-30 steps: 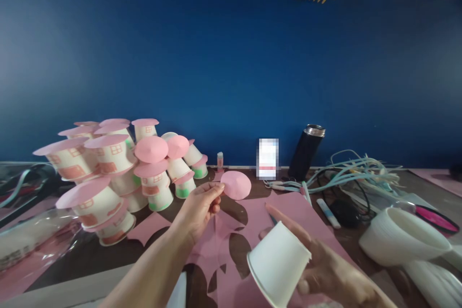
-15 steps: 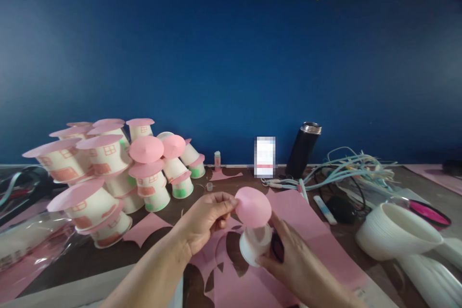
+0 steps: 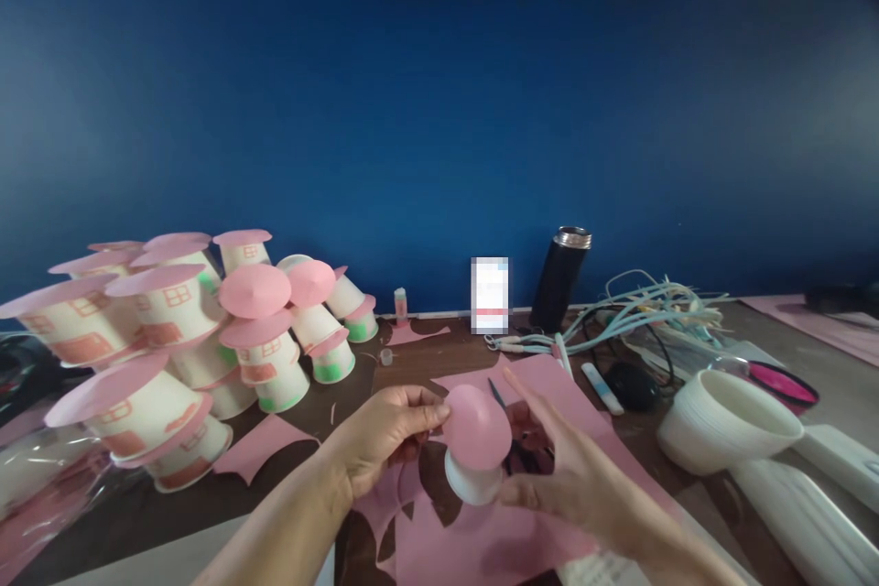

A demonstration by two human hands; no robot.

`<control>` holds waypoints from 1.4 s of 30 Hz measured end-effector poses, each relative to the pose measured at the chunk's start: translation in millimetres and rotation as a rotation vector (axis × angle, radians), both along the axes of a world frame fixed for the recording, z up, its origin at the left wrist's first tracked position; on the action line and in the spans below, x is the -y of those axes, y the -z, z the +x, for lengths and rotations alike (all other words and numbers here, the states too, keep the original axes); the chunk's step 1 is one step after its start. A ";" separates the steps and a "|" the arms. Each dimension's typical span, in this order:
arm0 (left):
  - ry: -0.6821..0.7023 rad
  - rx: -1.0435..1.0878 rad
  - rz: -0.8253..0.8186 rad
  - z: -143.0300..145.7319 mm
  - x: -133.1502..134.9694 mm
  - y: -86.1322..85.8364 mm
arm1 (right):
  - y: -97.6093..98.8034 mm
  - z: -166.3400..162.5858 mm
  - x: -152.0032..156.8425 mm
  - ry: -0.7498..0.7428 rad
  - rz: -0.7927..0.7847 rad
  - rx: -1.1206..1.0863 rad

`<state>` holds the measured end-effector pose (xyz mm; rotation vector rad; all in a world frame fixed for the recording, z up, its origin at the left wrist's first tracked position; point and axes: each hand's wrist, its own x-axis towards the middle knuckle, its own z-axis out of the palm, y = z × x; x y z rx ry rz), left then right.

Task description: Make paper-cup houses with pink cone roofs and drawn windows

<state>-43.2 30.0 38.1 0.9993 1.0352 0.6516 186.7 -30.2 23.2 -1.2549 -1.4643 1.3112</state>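
Observation:
My left hand [image 3: 398,426] pinches the left edge of a round pink paper cone [image 3: 477,426] between thumb and fingers. The cone covers the upper part of a white paper cup [image 3: 473,483] that stands upside down on pink paper. To the right of both is my right hand [image 3: 567,467], its fingers stretched and spread around the cup's side; the thumb is close to the cup's base, and whether it touches is unclear. Dark-handled scissors [image 3: 500,396] lie partly hidden behind the right hand. Pink sheets [image 3: 467,549] with cut-out holes lie beneath.
Several cup houses with pink roofs [image 3: 265,352] crowd the left side. A black flask [image 3: 559,279], a blurred phone-like screen [image 3: 490,296], a small glue bottle [image 3: 401,305] and tangled cables [image 3: 638,320] stand or lie behind. Stacked white cups [image 3: 728,421] lie at the right.
The pink cone has come down over the cup, hiding its upper part. My right hand has loosened from the cup and spread its fingers. The view has shifted slightly right.

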 end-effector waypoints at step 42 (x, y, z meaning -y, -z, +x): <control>0.178 -0.195 0.048 1.2 4.3 -2.0 | 0.5 -8.7 -10.0 0.205 -0.027 -0.045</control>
